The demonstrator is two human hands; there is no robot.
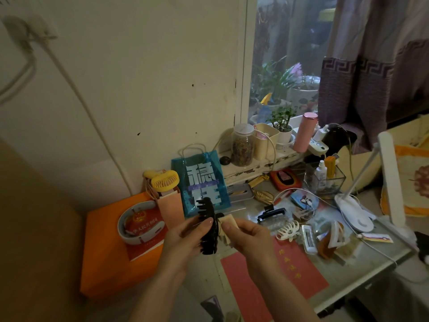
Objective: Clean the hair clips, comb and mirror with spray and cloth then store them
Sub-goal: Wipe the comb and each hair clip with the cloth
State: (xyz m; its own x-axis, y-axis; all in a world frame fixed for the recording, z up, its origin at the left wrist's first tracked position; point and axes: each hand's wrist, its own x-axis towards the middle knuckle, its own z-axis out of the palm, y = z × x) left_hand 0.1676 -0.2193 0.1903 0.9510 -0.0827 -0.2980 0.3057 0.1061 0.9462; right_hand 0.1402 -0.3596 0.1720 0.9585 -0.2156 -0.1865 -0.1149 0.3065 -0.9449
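Black claw clip (208,226): held upright above the near part of the desk, gripped along its spine by the left hand (185,238), thumb on top. Right hand (246,238): fingers pinch a small pale cloth (228,225) against the clip's hinge side. Step in hand, by judgement: wiping the first of the clips; the next move calls for turning the clip so the cloth reaches the teeth, then setting it aside and picking another. Red paper sheet (274,277): flat on the desk (362,270) directly beneath the hands, the one open patch for putting things down. Uncleaned clips, just beyond the right hand: a clear clip (275,223), a white claw clip (289,231), a rectangular white clip (308,238), an amber-and-white clip (332,240), lying close together and partly touching. Desk lamp (355,214): base and trailing cable crowd the right side near the desk edge (a snag risk when reaching). Orange box (109,252): fills the left. Blue gift bag (202,184): stands behind the held clip. Glass holder (325,180) with a small white bottle (321,170), possibly the spray: farther right. Comb and mirror: not made out. Windowsill (255,166): jar, plant and pink flask at the back.
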